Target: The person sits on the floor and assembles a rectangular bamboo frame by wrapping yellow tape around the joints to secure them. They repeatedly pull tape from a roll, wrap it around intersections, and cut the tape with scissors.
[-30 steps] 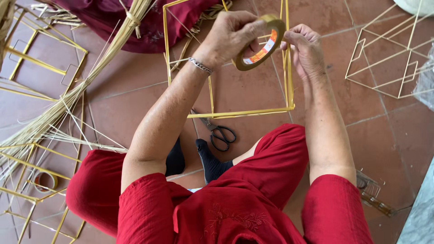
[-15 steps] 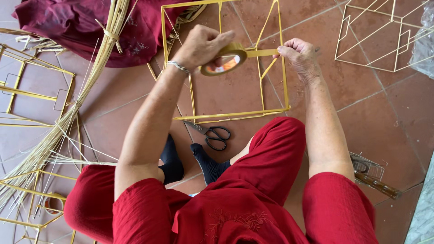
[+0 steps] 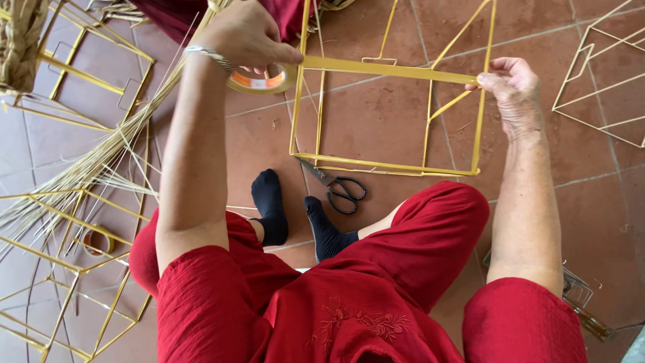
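Observation:
My left hand grips a roll of yellowish tape with an orange core, up at the left. A long strip of tape runs from the roll to my right hand, which pinches its free end. The strip stretches across the top of a yellow wire frame that stands on the tiled floor. Black scissors lie by the frame's near edge, just beyond my feet in black socks.
A bundle of pale straw stalks lies at the left among more yellow wire frames. A second tape roll sits inside one. Another frame stands at the right. Dark red cloth lies at the top.
My hands have drawn apart: the left took the roll leftward, the right stayed on the end, and the tape strip grew much longer across the frame.

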